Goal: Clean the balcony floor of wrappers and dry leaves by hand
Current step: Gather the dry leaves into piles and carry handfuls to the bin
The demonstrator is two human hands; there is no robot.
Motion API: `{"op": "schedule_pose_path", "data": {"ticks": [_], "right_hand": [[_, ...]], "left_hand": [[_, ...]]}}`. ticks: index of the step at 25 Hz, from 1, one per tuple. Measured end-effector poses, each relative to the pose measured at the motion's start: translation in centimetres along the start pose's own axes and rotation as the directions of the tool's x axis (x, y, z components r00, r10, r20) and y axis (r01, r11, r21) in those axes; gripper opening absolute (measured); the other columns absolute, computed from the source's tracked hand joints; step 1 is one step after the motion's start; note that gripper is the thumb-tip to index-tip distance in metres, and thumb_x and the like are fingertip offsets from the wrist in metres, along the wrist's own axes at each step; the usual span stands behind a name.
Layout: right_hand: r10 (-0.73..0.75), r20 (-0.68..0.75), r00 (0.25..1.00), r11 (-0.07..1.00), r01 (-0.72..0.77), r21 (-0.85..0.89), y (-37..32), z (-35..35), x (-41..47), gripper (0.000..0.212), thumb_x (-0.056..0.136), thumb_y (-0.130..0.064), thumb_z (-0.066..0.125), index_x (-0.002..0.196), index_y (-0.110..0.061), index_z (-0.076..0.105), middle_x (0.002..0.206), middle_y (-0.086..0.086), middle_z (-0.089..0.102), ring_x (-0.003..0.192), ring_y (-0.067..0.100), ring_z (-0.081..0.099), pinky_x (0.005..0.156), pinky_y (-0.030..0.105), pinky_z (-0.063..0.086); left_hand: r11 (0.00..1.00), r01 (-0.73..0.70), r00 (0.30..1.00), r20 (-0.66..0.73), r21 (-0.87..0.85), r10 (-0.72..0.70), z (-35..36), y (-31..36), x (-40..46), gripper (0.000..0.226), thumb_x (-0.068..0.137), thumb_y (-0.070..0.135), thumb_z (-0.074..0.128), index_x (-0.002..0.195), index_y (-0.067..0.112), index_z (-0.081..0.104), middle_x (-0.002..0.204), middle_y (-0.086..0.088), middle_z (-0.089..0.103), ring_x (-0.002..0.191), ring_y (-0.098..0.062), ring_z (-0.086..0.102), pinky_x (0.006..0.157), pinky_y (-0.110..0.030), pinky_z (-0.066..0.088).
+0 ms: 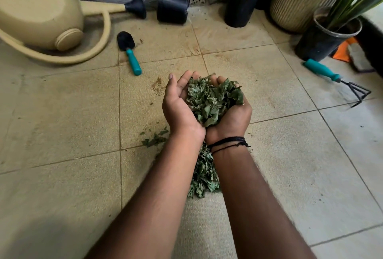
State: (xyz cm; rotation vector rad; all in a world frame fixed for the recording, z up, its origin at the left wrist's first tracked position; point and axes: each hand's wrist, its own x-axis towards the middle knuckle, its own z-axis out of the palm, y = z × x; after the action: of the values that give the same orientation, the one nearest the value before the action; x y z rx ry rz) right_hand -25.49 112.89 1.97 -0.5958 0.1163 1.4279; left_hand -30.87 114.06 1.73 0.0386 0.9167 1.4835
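The person holds both arms out over the beige tiled balcony floor (62, 113). The left hand (180, 105) and the right hand (232, 113) are joined side by side, palms up, and together they make a bowl. In this bowl lies a heap of dry, crumpled green leaves (211, 101); the fingers curve up around it, not closed tight. Around the right wrist there is a thin black string bracelet (230, 142).

Below the wrists, on the floor, a second pile of the same dry leaves (204, 175) shows between the two forearms, and a few scattered leaf pieces (155, 138) lie just left of the left wrist.

Further away, near the grey wall, a big cream plastic watering can (41, 16) lies on its side. Beside it are a small black trowel with a teal handle (129, 51) and a tipped-over black plastic pot (172, 5). At the right, a small hand rake with a teal handle (335, 78) lies near a black pot with a green plant (327, 39).
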Motion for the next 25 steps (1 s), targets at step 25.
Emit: {"op": "schedule_pose_path", "data": {"ticks": [25], "right_hand": [[-0.095,0.033,0.995,0.988,0.09,0.127,-33.6,59.0,-45.4,0.016,0.074,-0.021,0.057,0.08,-0.008,0.066,0.084,0.01,0.067,0.081,0.028,0.067,0.079,0.037,0.058]], "left_hand": [[0.96,0.218,0.976,0.028,-0.175,-0.216,52.3,35.0,-54.1,0.038,0.104,0.029,0.039,0.093,0.005,0.066,0.088,-0.015,0.07,0.074,-0.031,0.071,0.075,-0.041,0.059]]}}
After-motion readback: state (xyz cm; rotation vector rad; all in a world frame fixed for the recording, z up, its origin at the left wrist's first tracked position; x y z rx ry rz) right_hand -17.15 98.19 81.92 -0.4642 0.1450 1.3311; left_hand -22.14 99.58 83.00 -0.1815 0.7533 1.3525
